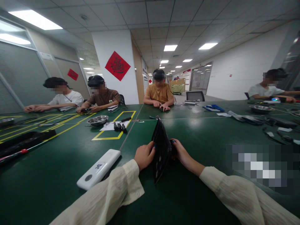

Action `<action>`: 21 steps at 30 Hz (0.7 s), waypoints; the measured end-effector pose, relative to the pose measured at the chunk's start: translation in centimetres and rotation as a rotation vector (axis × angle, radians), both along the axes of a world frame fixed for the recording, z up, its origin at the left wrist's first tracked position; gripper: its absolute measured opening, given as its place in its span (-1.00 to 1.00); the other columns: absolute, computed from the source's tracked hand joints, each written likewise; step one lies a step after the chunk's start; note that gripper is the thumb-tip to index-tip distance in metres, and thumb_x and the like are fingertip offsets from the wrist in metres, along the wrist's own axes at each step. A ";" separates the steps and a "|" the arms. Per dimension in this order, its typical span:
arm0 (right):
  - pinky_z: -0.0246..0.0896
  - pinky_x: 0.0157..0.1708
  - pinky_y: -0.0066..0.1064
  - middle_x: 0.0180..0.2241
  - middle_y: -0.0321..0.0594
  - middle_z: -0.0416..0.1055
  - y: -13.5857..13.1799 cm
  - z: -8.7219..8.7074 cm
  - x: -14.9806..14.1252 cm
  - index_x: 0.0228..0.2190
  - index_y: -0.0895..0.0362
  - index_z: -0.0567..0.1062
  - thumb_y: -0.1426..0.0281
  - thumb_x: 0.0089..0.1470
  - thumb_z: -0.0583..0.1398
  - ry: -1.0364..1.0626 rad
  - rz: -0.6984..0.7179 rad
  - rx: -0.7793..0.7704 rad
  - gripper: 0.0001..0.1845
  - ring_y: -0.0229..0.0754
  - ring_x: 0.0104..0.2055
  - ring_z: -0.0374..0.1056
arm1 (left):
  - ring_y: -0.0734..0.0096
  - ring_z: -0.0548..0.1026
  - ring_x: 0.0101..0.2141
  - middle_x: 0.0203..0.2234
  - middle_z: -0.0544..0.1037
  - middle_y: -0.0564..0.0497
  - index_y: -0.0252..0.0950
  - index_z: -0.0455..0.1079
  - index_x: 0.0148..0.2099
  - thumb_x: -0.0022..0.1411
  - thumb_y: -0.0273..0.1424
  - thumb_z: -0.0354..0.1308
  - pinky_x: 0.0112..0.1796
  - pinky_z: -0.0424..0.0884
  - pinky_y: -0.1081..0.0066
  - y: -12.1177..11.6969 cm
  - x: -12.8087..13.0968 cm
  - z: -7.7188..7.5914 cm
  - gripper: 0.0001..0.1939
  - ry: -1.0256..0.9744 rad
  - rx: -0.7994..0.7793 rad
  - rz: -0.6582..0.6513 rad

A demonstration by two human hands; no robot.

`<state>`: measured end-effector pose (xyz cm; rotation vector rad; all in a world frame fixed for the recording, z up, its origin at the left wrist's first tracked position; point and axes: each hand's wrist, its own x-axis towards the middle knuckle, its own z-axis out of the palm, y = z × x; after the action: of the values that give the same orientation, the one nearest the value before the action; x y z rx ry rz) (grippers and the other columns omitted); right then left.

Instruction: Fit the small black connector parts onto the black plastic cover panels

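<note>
— Hands first: what does each one hold?

— Left hand [144, 155] and right hand [182, 153] both grip the black panel [161, 150], which I see standing on edge on the green table [187, 131], tilted slightly, its thin side toward the camera. My left hand presses the panel's left face with curled fingers [152, 146]; the right hand clasps the opposite face, its fingertips partly hidden behind the panel.

— Where does the panel lie relative to the hands?

— Between them, touching both, at near centre of the table. Its top corner rises above the knuckles toward the far side; its lower corner drops nearer than the wrists.

— What lies around it?

— Just left of my left sleeve rests a white power bank [99, 168], apart from the hand. Farther left, a metal bowl [97, 120] and small black parts [119, 126] sit inside a yellow taped rectangle [110, 137]. A long black tray [23, 140] lies at the near left edge. Other people sit along the far side and at far right, their hands on the table, well apart from mine.
</note>
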<state>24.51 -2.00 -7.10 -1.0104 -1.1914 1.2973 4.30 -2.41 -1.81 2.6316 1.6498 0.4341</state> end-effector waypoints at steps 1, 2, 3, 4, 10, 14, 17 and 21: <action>0.16 -0.67 -0.45 -0.33 -0.27 0.39 0.0 0.0 0.0 -0.08 0.03 0.24 0.07 0.09 0.03 -0.002 0.005 0.003 -0.57 -0.27 -0.55 0.31 | 0.24 0.53 -0.28 -0.34 0.57 -0.08 -0.26 0.31 -0.09 0.34 -0.29 -0.23 -0.34 0.24 0.40 0.0 0.0 0.0 -0.68 0.001 0.003 -0.002; 0.15 -0.67 -0.45 -0.32 -0.27 0.39 0.0 0.0 0.0 -0.07 0.03 0.24 0.07 0.09 0.03 -0.005 0.008 0.005 -0.57 -0.27 -0.56 0.30 | 0.25 0.53 -0.30 -0.36 0.57 -0.08 -0.26 0.33 -0.12 0.35 -0.29 -0.24 -0.35 0.23 0.40 0.0 0.0 0.0 -0.66 0.001 0.003 -0.003; 0.15 -0.67 -0.45 -0.32 -0.26 0.39 -0.1 0.1 0.0 -0.07 0.03 0.24 0.07 0.10 0.03 -0.009 0.007 0.005 -0.57 -0.27 -0.56 0.30 | 0.25 0.53 -0.32 -0.38 0.57 -0.07 -0.26 0.35 -0.16 0.36 -0.28 -0.26 -0.37 0.22 0.41 0.0 0.0 0.1 -0.64 0.000 0.001 -0.003; 0.16 -0.67 -0.45 -0.32 -0.26 0.39 -0.1 0.1 0.1 -0.07 0.04 0.24 0.08 0.10 0.03 -0.012 0.003 0.005 -0.58 -0.27 -0.55 0.30 | 0.26 0.53 -0.34 -0.40 0.56 -0.07 -0.26 0.37 -0.21 0.37 -0.27 -0.29 -0.39 0.21 0.41 0.1 0.0 0.1 -0.60 0.000 -0.002 -0.001; 0.18 -0.66 -0.44 -0.32 -0.24 0.39 -0.2 0.4 0.0 -0.09 0.04 0.26 0.11 0.10 0.02 -0.009 -0.002 0.005 -0.61 -0.23 -0.49 0.33 | 0.30 0.53 -0.38 -0.47 0.55 -0.05 -0.25 0.38 -0.36 0.39 -0.23 -0.36 -0.43 0.15 0.43 0.1 0.2 0.1 -0.48 0.013 -0.028 0.024; 0.15 -0.67 -0.44 -0.34 -0.26 0.39 -0.2 0.5 -0.2 -0.10 0.04 0.26 0.11 0.09 0.02 0.001 -0.016 -0.015 -0.61 -0.25 -0.55 0.29 | 0.30 0.53 -0.35 -0.42 0.56 -0.05 -0.25 0.34 -0.24 0.39 -0.24 -0.33 -0.42 0.17 0.43 0.1 0.3 -0.3 -0.57 0.001 -0.011 0.050; 0.14 -0.67 -0.43 -0.36 -0.27 0.38 -0.1 0.6 -0.2 -0.11 0.04 0.25 0.09 0.07 0.04 -0.002 -0.027 -0.009 -0.59 -0.25 -0.55 0.29 | 0.28 0.54 -0.35 -0.40 0.57 -0.05 -0.26 0.29 -0.11 0.39 -0.24 -0.30 -0.41 0.20 0.43 0.2 0.3 -0.5 -0.63 -0.002 0.009 0.061; 0.15 -0.65 -0.43 -0.37 -0.27 0.38 -0.2 0.5 -0.1 -0.10 0.04 0.25 0.09 0.07 0.03 -0.006 -0.008 0.008 -0.59 -0.23 -0.53 0.30 | 0.26 0.55 -0.31 -0.36 0.57 -0.08 -0.26 0.28 -0.04 0.39 -0.26 -0.32 -0.37 0.25 0.42 0.3 0.2 -0.5 -0.62 -0.003 0.002 0.033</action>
<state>24.39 -2.22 -6.57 -1.0138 -1.1951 1.2830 4.48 -2.08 -2.29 2.6074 1.6944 0.4402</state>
